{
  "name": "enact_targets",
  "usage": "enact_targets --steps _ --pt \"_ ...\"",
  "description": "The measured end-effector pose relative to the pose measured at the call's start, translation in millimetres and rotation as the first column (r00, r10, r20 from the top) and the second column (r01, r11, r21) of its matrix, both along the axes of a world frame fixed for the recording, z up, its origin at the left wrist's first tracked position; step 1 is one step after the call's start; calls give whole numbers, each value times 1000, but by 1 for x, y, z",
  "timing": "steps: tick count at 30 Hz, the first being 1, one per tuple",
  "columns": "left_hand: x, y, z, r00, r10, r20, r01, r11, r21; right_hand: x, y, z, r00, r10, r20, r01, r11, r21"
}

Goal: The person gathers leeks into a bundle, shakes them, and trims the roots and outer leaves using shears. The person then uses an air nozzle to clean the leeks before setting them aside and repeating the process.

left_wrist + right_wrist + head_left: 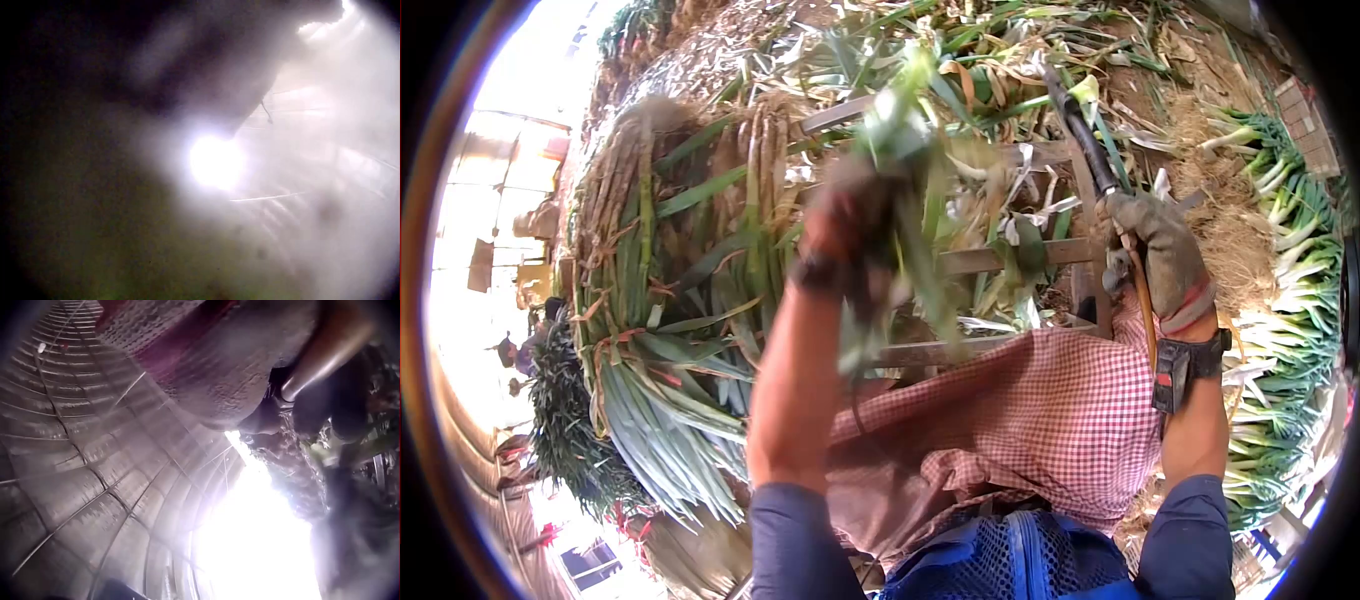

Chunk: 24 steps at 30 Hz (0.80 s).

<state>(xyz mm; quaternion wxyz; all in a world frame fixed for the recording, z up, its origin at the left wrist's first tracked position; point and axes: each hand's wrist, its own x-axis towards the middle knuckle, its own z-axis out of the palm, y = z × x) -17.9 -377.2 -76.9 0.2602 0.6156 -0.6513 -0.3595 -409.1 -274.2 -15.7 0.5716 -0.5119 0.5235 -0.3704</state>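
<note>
My gloved left hand [850,205], blurred by motion, holds a leek [895,125] in the head view. The leek's pale end points up and away, and its green leaves trail down past the wrist. In the left wrist view only dark blur and glare show. With curled fingers, my gloved right hand [1160,250] grips a long black wand [1085,140] that slants up and left over the litter of leaves. From the same hand a thin brown tube [1144,300] runs down toward my lap. The right wrist view shows the glove [231,369] beside this shiny brown tube [331,347].
A large pile of untrimmed leeks [670,260] lies on the left. Along the right side runs a row of leeks with pale stems [1280,260]. A wooden frame [1010,258] stands before me amid loose leaves and peelings. A checked cloth [1020,400] covers my lap.
</note>
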Motion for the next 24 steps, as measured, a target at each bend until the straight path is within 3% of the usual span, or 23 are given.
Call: enact_targets --steps 2,4,7,8,9,11,12,13,16,17,18,19,21,22,23,24 --pt "38 -100 6 999 -18 39 29 947 -320 -3 1 4 992 -114 60 115 993 -4" --pt "23 -132 74 996 24 88 13 918 -395 -12 3 3 972 -191 138 187 981 41" --pt "-30 -122 136 948 57 -312 -194 881 -430 -31 5 2 932 -285 223 268 958 105" --pt "-27 -110 109 992 -8 -126 -56 867 -496 -36 6 1 921 -308 238 287 950 120" --pt "-31 -90 74 992 12 -126 -66 896 -439 -42 6 0 911 -330 247 306 943 130" --pt "-55 -37 -12 966 188 -176 -201 978 -61 -50 6 -3 905 -357 230 336 933 129" --pt "-67 -11 -54 948 286 -136 -260 948 182 -53 6 -5 910 -367 195 348 929 123" --pt "-87 23 -69 949 314 41 -315 927 204 -55 7 -7 913 -376 160 360 925 118" --pt "-158 87 -95 898 8 440 -164 934 317 -54 8 4 906 -414 87 401 906 136" --pt "-182 95 -98 872 -19 489 -156 936 314 -51 10 8 898 -433 78 414 892 182" --pt "-211 110 -116 836 141 530 -226 969 100 -51 10 8 894 -440 81 424 891 165" --pt "-227 107 -108 830 175 529 -245 967 66 -52 10 8 891 -445 88 429 890 158" --pt "-241 99 -131 882 239 405 -228 971 -76 -54 10 6 898 -389 205 361 918 164" --pt "-245 91 -144 883 239 404 -183 968 -173 -52 10 8 902 -398 167 379 916 132" --pt "-243 83 -140 886 238 398 -177 967 -183 -52 8 9 900 -402 168 386 915 120" --pt "-234 73 -134 937 125 326 -129 992 -7 -52 6 9 901 -411 140 391 908 151"
